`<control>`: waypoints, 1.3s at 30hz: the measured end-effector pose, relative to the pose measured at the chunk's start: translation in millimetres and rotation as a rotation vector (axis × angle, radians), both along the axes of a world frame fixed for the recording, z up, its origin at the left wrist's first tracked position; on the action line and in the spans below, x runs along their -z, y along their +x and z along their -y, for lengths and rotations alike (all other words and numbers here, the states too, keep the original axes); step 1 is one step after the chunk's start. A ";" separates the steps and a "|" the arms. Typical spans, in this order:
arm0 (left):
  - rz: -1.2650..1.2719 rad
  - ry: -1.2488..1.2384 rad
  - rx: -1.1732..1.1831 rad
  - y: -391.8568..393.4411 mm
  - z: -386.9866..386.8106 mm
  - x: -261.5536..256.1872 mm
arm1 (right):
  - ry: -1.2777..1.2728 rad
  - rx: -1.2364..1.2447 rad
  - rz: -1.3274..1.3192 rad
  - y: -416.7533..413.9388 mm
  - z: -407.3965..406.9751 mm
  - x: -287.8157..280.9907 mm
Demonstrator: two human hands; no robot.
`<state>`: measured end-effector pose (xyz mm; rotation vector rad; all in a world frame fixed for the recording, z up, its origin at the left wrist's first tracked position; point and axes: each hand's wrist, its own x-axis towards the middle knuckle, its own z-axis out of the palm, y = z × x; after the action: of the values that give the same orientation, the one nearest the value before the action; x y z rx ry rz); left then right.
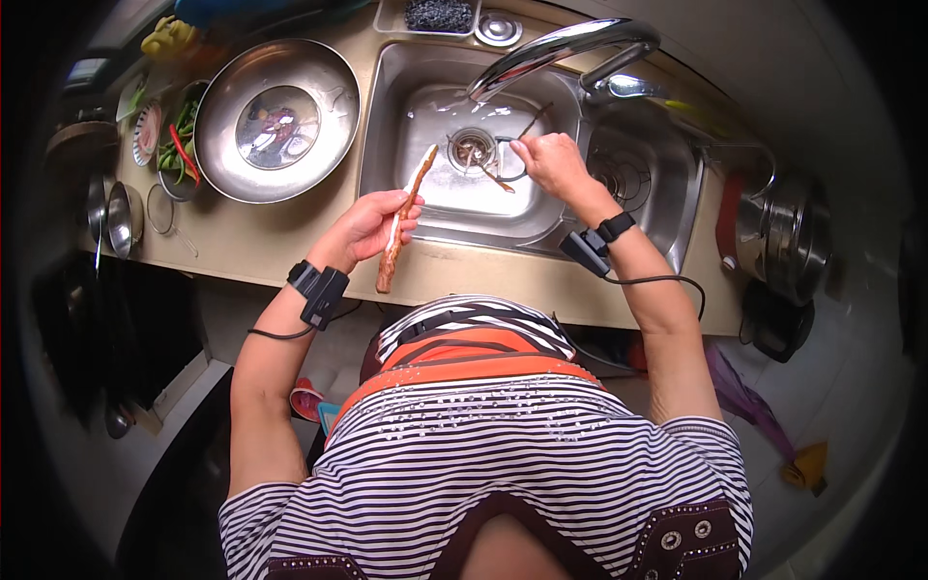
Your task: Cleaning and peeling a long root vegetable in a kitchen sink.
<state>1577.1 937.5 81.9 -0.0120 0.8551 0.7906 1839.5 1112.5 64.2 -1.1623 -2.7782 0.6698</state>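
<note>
My left hand (378, 226) grips a long, thin brown root vegetable (393, 254), perhaps a yam, slanting over the sink's front edge. A strip of its skin is gone, and white flesh shows along the upper part. Over the left basin (442, 217), my right hand (554, 168) is closed on a dark-framed peeler (512, 177); the fingers cover its handle. The peeler is apart from the root. Brown strips of peel (500, 183) lie at the drain strainer (473, 150), and another strip (536, 119) is just above my right hand.
A chrome faucet (565, 51) arches over the left basin. Left of the sink, a large steel bowl (217, 159) stands beside green and red peppers (185, 148). The right basin (652, 188) holds a wire rack. Steel pots (783, 232) stand at the counter's right end.
</note>
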 end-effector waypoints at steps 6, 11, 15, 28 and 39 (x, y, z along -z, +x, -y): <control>-0.021 -0.080 -0.011 10.7 -4.5 -2.6 | -0.063 -0.091 -0.107 -25.8 30.5 -1.3; -0.157 0.009 0.117 10.6 4.9 5.8 | -0.075 -0.138 -0.141 -39.6 46.0 -3.1; -0.290 -0.011 0.220 21.5 0.4 -7.5 | -0.029 -0.217 -0.167 -46.4 54.3 -2.7; -0.473 -0.018 0.229 24.5 6.0 -13.5 | -0.024 -0.158 -0.162 -50.6 67.1 6.4; -0.641 -0.166 0.198 37.9 2.8 -6.9 | 0.102 -0.327 -0.223 -67.6 83.6 -18.4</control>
<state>1614.9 934.7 88.8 0.1852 1.5026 0.5340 1771.9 1028.9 82.5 -0.5786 -2.7911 0.6268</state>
